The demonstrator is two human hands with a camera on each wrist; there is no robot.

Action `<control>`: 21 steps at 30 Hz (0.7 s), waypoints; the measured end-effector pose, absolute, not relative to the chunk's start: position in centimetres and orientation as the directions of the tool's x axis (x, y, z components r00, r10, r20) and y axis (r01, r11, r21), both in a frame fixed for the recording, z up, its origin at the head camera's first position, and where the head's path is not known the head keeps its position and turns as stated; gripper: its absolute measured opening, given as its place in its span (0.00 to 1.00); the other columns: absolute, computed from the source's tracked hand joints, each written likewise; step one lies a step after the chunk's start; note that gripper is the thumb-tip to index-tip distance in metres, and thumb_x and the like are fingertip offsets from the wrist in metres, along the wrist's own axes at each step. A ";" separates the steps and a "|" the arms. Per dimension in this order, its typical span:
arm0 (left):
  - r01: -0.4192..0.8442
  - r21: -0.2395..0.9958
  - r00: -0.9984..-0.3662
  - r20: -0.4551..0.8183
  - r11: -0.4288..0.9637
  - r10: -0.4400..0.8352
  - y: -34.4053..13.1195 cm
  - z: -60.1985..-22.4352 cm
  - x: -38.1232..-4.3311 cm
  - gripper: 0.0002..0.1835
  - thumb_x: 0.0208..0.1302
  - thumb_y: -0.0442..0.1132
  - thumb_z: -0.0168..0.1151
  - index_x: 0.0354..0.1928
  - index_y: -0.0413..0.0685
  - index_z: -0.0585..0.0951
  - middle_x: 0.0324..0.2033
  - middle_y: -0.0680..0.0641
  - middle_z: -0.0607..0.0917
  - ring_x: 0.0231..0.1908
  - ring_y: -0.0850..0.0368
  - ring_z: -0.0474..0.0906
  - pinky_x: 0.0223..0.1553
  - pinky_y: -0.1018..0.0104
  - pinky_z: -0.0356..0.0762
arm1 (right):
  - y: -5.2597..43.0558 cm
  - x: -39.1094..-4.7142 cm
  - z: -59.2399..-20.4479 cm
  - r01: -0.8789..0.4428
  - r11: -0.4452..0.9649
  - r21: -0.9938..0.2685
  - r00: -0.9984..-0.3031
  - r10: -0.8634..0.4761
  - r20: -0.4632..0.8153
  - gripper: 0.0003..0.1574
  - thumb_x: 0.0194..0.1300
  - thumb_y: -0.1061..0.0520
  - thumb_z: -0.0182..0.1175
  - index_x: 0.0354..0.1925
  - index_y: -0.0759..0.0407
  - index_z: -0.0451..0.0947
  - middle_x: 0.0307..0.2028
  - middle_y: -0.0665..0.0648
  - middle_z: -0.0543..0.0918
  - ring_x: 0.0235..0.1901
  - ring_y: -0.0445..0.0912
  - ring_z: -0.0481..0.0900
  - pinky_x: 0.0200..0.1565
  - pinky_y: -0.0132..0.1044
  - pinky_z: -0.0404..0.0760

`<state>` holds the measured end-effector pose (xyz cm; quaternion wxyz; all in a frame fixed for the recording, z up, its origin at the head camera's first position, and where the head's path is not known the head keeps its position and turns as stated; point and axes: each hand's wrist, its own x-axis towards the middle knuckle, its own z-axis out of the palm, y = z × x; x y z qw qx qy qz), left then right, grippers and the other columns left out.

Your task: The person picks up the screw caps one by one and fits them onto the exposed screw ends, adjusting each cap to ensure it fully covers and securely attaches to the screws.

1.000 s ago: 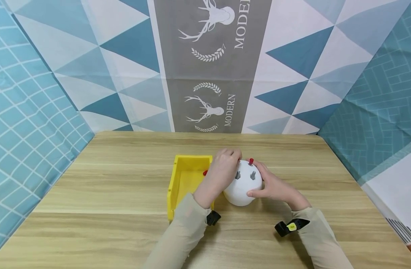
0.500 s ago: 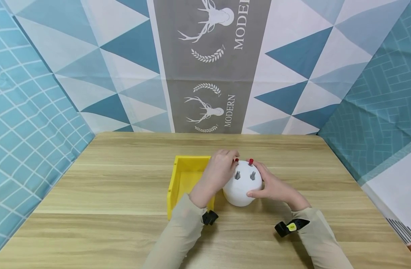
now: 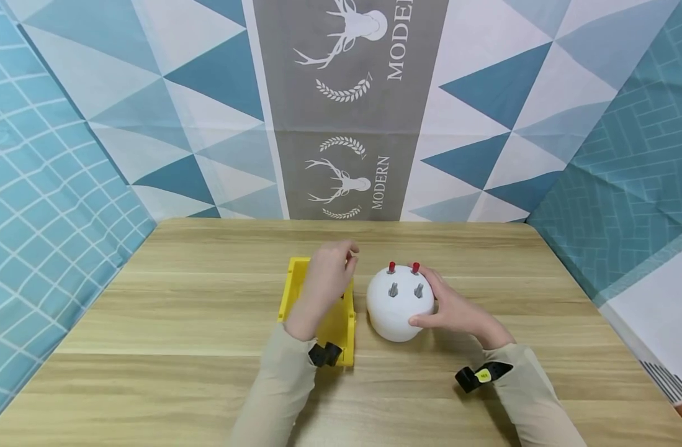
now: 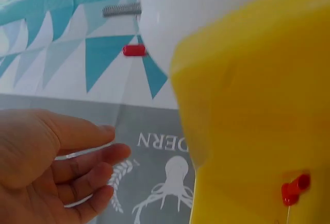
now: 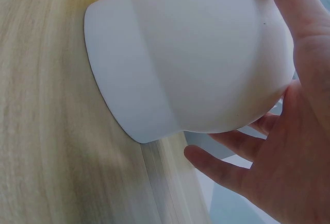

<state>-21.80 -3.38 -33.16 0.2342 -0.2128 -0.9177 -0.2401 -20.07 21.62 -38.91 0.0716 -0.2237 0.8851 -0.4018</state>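
Note:
A white rounded body with a narrower round base stands on the wooden table. Two threaded metal bolts stick up bare from its top. Behind them are two more posts with red caps. My right hand holds the body from the right, thumb in front and fingers curving around the far side. Over the yellow bin hovers my left hand, fingers loosely bent and nothing between them in the left wrist view. Small red caps lie in the bin, mostly hidden by this hand in the head view.
The yellow bin stands close to the white body's left side. A patterned cloth wall rises behind the table's far edge, with tile-print cloth on both sides. Bare wooden tabletop stretches out left of the bin.
My left hand has let go of the red cap on the back left post and moved left, over the bin. The right hand keeps its hold on the white body.

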 end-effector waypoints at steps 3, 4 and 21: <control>0.464 0.348 -0.824 0.508 0.815 0.252 -4.0 -33.3 -22.1 0.03 0.57 0.33 0.60 0.33 0.42 0.80 0.26 0.47 0.82 0.26 0.54 0.76 0.30 0.65 0.75 | 21.5 -20.1 -38.9 -0.332 0.581 -0.743 -0.892 -0.450 0.048 0.64 0.44 0.42 0.70 0.69 0.52 0.42 0.65 0.58 0.53 0.62 0.57 0.56 0.58 0.61 0.60; 0.449 0.351 -0.834 0.495 0.822 0.245 -4.2 -33.4 -22.1 0.03 0.57 0.33 0.60 0.33 0.41 0.80 0.25 0.46 0.82 0.26 0.54 0.75 0.29 0.66 0.75 | 21.5 -20.1 -38.9 -0.327 0.583 -0.744 -0.894 -0.445 0.044 0.64 0.44 0.42 0.70 0.68 0.51 0.42 0.65 0.58 0.53 0.62 0.56 0.56 0.58 0.61 0.60; 0.335 0.285 -0.938 0.187 0.898 0.291 -5.4 -35.0 -22.7 0.08 0.55 0.29 0.58 0.37 0.40 0.82 0.36 0.44 0.84 0.37 0.49 0.80 0.38 0.59 0.77 | 21.6 -20.1 -39.0 -0.346 0.583 -0.735 -0.888 -0.456 0.057 0.63 0.45 0.43 0.70 0.68 0.54 0.42 0.65 0.60 0.53 0.61 0.58 0.57 0.57 0.63 0.60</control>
